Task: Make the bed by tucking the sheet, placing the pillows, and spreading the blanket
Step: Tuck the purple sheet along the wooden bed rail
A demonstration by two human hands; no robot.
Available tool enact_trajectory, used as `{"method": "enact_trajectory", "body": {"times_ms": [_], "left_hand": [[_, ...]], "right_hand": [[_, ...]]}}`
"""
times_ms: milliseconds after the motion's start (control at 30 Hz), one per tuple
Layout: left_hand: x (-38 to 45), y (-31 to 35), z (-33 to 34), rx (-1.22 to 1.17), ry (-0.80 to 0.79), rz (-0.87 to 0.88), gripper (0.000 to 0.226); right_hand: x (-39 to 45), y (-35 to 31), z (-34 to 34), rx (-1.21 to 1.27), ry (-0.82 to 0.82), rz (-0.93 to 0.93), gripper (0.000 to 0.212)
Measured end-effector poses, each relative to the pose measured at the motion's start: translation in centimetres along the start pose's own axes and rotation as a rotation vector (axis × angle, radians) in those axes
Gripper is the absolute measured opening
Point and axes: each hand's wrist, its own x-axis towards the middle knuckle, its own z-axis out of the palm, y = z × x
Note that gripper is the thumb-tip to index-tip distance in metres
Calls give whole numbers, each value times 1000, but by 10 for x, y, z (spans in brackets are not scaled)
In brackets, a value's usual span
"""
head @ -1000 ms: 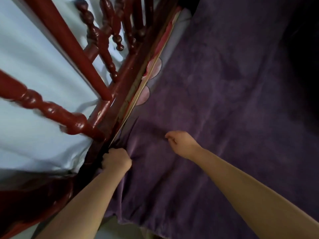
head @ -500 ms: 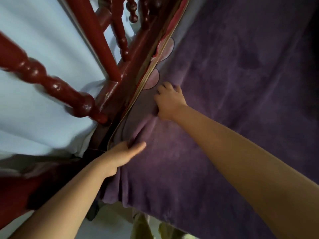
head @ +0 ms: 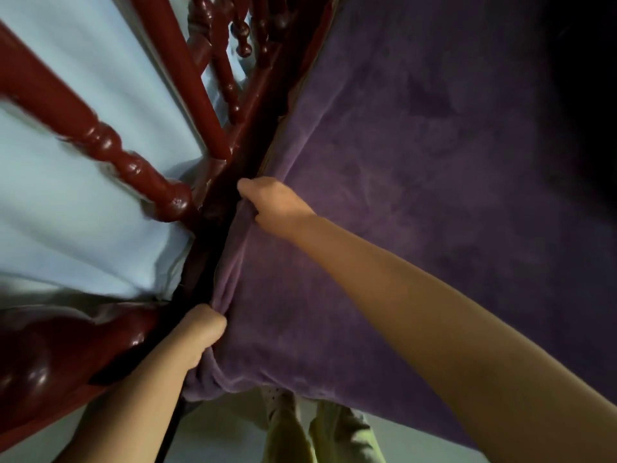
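Note:
A purple plush blanket [head: 417, 182] covers the bed across the right of the head view. Its left edge runs along the dark red wooden bed frame [head: 230, 168]. My left hand [head: 197, 335] is closed on a bunched fold of the blanket's edge at the near corner, beside the frame. My right hand [head: 270, 202] is closed on the same edge farther up, its fingers curled into the gap between blanket and frame. No pillows are in view.
Turned red spindles [head: 133, 165] of the frame cross the left side, with a pale blue wall [head: 66, 228] behind them. My legs in light trousers [head: 320, 429] stand at the bed's near side. The far right of the bed is in dark shadow.
My right hand came back from farther up the edge and now grips the blanket by the frame. My left hand went from flat and open to closed on the corner fold.

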Motion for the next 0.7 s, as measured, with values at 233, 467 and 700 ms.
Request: {"method": "enact_trajectory", "body": {"times_ms": [233, 467, 700], "left_hand": [[1, 7, 9, 106, 299, 84, 32], [8, 2, 1, -712, -49, -24, 24], [-4, -22, 0, -218, -676, -71, 31]], "right_hand": [[1, 31, 24, -158, -45, 133, 64], [-45, 58, 34, -64, -91, 311, 66], [-72, 49, 45, 126, -70, 319, 79]]}}
